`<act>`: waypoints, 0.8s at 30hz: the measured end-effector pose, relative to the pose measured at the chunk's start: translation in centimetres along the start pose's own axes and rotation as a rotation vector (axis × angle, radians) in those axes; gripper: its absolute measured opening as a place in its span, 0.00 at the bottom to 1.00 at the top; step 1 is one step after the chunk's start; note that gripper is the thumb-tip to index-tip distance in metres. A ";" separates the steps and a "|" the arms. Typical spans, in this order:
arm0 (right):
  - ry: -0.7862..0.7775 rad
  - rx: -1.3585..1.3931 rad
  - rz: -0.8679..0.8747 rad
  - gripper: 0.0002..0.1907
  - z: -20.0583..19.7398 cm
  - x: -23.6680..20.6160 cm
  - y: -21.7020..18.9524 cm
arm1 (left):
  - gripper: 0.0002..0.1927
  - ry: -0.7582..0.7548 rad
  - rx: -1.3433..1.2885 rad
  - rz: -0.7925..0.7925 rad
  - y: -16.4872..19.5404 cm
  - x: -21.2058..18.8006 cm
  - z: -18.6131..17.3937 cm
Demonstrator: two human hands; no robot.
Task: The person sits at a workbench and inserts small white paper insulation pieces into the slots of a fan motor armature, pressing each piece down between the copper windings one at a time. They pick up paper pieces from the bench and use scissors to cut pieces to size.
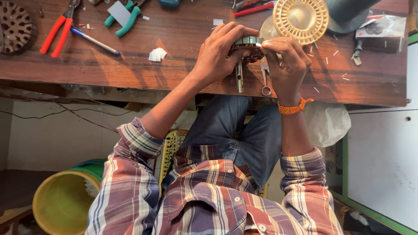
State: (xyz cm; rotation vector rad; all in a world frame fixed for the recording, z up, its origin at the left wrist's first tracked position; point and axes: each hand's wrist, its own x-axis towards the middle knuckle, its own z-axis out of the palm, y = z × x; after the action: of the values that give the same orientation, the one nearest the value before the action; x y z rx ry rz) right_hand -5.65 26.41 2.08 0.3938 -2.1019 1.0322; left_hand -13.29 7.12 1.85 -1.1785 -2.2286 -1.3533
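At the far left edge of the wooden workbench we see a dark round perforated disc, then red-handled pliers with smooth plastic grips, a blue-and-white pen lying aslant, and teal-handled pliers under a grey card. A small folded scrap of white paper rests on the grained, reddish-brown board.

Our left hand curls over a round, ribbed metal motor core, fingers wrapped narrowly around its rim and top. The core sits near the bench's front edge, at the middle, with a thin steel shaft pointing from it toward us. Our right hand meets it from the other side, fingertips pinched close on the core's edge; an orange braided thread circles that wrist. A small metal ring-ended tool lies between the hands.

Just beyond the right hand stands a cream plastic slotted wheel, round and finely ribbed. Further right lies a clear crinkled packet.
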 end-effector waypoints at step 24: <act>-0.274 -0.256 0.104 0.08 -1.0 3.2 -5.0 | 0.24 -0.040 -0.036 -0.002 -1.7 0.2 0.1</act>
State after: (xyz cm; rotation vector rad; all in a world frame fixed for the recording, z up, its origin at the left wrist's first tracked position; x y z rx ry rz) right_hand -4.57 24.19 7.61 0.3140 -2.4875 0.7868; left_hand -14.66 6.92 0.91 -1.2262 -2.2417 -1.3879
